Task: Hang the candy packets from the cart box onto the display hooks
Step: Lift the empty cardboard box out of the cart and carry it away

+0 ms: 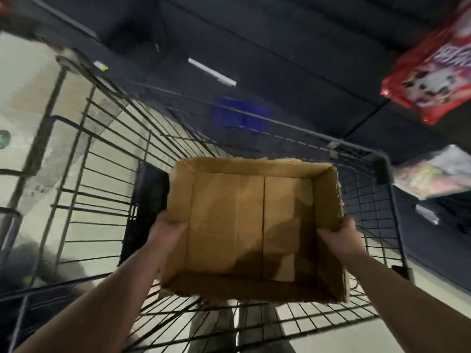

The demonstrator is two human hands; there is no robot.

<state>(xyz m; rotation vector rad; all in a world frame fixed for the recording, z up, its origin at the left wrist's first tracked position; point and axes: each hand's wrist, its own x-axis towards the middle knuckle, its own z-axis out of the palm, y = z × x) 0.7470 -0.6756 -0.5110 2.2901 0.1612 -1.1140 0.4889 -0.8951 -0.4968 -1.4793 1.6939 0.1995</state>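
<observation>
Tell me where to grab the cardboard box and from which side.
Take the box by its left and right walls, one hand from each side, gripping over the open top edge, as the left hand and right hand do. It is empty, open-topped and wide, so opposite walls keep it level.

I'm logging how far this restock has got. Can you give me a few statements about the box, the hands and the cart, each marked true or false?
1. The cardboard box has no candy packets in it. True.
2. Only the left hand holds the box. False: the right hand grips the opposite wall, so both hands hold it.
3. A wire cart is under and around the box. True.
4. The red packet lies inside the box. False: it is up at the right, well clear of the box, against the dark display.
</observation>
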